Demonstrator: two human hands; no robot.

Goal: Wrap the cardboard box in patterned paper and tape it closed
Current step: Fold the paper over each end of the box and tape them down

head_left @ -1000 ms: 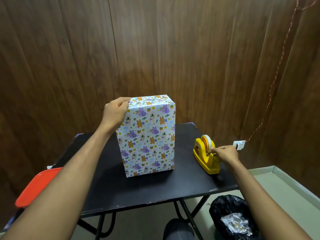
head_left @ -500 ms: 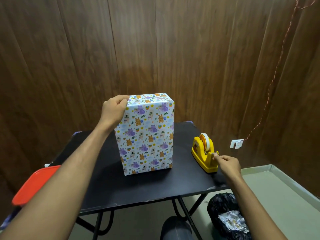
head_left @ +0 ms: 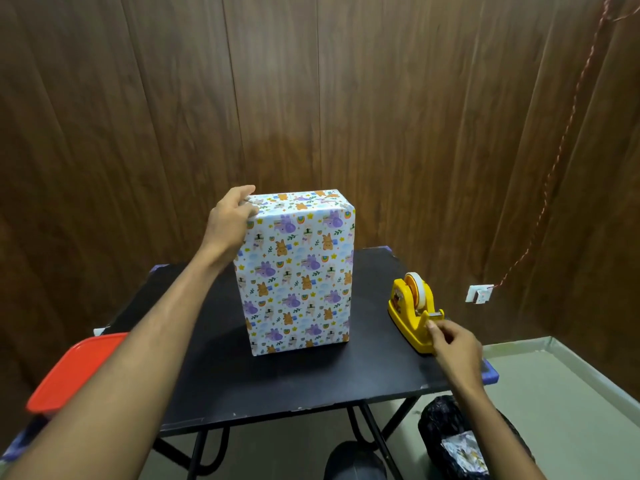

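Cardboard box (head_left: 298, 271), fully covered in white patterned paper printed with purple and orange animals, stands upright on its short end near the middle of the black counter (head_left: 277, 382). At about 10 o'clock of the box, the left hand (head_left: 230, 218) holds its upper left corner, the grip curled over the top edge with the fingertips on the folded paper of the top face; the forearm runs down toward 7 o'clock and crosses the left part of the counter. At 3 o'clock of the box, well apart from it, a yellow tape dispenser (head_left: 414, 315) sits near the right edge of the counter with a roll of pale tape in its cradle. The right hand (head_left: 453, 344) is at the dispenser's near end, at its cutter, the grip pinched together with thumb and forefinger on what looks like the free end of the tape, though the strip itself is too small to make out. Nothing lies on the counter between the box and the dispenser. At 8 o'clock of the box, a red lid or tray (head_left: 74, 372) juts out past the left edge of the counter. At 5 o'clock, below the counter on the floor, a black bag (head_left: 446, 424) holds crumpled paper. On the brown panelled wall (head_left: 311, 98) at 3 o'clock, a small white socket (head_left: 479, 294) has a red twisted cord (head_left: 568, 140) running up from it.
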